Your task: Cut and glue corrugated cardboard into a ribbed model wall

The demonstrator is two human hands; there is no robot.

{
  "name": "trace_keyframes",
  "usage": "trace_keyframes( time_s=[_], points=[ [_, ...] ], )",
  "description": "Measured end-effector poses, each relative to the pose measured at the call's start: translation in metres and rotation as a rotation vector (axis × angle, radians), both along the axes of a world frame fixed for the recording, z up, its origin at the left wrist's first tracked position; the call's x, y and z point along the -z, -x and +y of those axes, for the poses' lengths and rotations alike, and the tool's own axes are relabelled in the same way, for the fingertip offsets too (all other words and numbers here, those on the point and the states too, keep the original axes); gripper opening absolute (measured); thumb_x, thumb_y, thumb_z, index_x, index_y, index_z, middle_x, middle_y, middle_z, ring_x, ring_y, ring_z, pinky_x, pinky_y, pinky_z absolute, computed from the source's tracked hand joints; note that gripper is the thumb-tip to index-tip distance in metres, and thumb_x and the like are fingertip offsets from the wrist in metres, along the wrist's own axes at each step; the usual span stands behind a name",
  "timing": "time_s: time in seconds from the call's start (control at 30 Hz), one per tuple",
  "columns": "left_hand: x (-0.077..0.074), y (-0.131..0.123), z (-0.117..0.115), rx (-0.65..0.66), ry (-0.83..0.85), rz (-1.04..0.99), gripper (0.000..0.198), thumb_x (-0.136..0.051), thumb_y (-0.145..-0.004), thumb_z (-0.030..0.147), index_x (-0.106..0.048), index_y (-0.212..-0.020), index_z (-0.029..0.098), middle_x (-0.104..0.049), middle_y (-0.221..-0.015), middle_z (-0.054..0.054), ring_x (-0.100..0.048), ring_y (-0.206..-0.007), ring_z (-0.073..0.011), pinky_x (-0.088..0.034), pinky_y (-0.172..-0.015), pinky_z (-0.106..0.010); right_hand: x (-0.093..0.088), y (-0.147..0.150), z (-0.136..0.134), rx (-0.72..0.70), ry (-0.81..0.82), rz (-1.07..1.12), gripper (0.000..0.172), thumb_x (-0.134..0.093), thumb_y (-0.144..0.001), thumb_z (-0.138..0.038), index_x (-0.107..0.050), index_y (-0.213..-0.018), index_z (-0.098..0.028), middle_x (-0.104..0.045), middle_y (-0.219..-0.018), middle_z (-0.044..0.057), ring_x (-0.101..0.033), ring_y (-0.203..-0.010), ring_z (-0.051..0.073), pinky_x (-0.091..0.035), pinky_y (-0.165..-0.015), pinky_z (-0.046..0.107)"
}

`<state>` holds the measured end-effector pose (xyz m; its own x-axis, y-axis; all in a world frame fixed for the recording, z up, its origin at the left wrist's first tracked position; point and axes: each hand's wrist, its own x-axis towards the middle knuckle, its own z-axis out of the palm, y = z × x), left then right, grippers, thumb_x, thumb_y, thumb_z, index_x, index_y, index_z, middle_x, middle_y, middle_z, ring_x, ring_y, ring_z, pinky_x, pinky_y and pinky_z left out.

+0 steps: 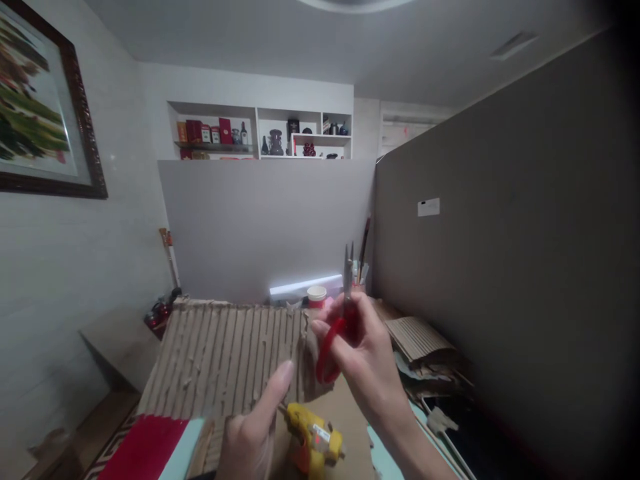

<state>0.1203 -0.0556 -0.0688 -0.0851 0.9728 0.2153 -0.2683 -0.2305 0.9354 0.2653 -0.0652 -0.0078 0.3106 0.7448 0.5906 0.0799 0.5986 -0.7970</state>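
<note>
My right hand (pixel 367 347) is closed around the red handles of a pair of scissors (pixel 347 293). Their blades point up and stand slightly apart. Low in the middle is my left hand (pixel 250 433), with its thumb stretched up and nothing visible in its grasp; its other fingers are mostly hidden. Just right of it lies a yellow hot glue gun (pixel 315 437) on flat brown cardboard (pixel 353 427). Behind my hands is a large corrugated cardboard piece (pixel 225 353) with exposed ridges and torn bits.
A red-and-white paper cup (pixel 317 295) and a holder with brushes (pixel 363 267) stand at the back. Stacked cardboard scraps (pixel 423 340) and a dark tablet-like slab (pixel 480 427) lie right. A red sheet (pixel 145 447) is front left. Grey panels (pixel 270 227) enclose the back and right.
</note>
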Motion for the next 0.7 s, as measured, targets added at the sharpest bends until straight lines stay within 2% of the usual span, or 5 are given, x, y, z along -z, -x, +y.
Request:
trace_keyframes(
  time_s=[0.1, 0.27, 0.4, 0.6, 0.7],
  points=[
    [0.013, 0.006, -0.001, -0.067, -0.152, 0.185, 0.044, -0.092, -0.051, 0.020, -0.084, -0.093, 0.029, -0.077, -0.116, 0.001, -0.055, -0.132, -0.0360, -0.013, -0.124, -0.039, 0.004, 0.003, 0.003, -0.009, -0.016, -0.006, 0.024, -0.070, -0.080, -0.018, -0.049, -0.089, -0.025, -0.062, -0.083, -0.006, -0.062, -0.077, 0.012, -0.050, -0.074, 0.025],
    [0.017, 0.012, -0.004, -0.083, -0.223, 0.402, 0.038, -0.084, -0.066, 0.024, -0.082, -0.103, 0.028, -0.079, -0.111, -0.004, -0.063, -0.122, -0.0366, -0.020, -0.121, -0.045, 0.005, 0.005, 0.003, 0.026, -0.034, 0.000, 0.019, -0.066, -0.085, -0.022, -0.049, -0.092, -0.025, -0.061, -0.084, -0.005, -0.061, -0.076, 0.012, -0.051, -0.073, 0.025],
    [0.000, 0.006, -0.004, -0.003, -0.021, 0.093, 0.023, -0.086, -0.063, 0.021, -0.084, -0.086, 0.021, -0.082, -0.103, -0.008, -0.056, -0.131, -0.0347, -0.023, -0.121, -0.037, 0.006, 0.007, 0.004, 0.068, -0.013, 0.019, 0.018, -0.067, -0.083, -0.020, -0.051, -0.091, -0.024, -0.061, -0.083, -0.004, -0.061, -0.073, 0.012, -0.051, -0.070, 0.024],
    [-0.032, -0.008, -0.004, 0.393, 0.263, -0.449, 0.025, -0.077, -0.078, 0.028, -0.080, -0.101, 0.018, -0.078, -0.117, -0.010, -0.066, -0.119, -0.0331, -0.055, -0.100, -0.042, 0.007, -0.003, 0.012, 0.085, 0.003, 0.097, 0.020, -0.067, -0.085, -0.027, -0.047, -0.089, -0.024, -0.056, -0.080, -0.006, -0.058, -0.070, 0.011, -0.051, -0.068, 0.025],
    [-0.034, -0.006, -0.003, 0.307, 0.262, -0.455, 0.025, -0.077, -0.077, 0.026, -0.080, -0.101, 0.018, -0.078, -0.115, -0.009, -0.068, -0.116, -0.0324, -0.058, -0.097, -0.040, 0.004, -0.006, 0.009, 0.060, 0.008, 0.103, 0.020, -0.068, -0.084, -0.026, -0.048, -0.086, -0.024, -0.055, -0.078, -0.007, -0.056, -0.068, 0.010, -0.051, -0.066, 0.024]
  ],
)
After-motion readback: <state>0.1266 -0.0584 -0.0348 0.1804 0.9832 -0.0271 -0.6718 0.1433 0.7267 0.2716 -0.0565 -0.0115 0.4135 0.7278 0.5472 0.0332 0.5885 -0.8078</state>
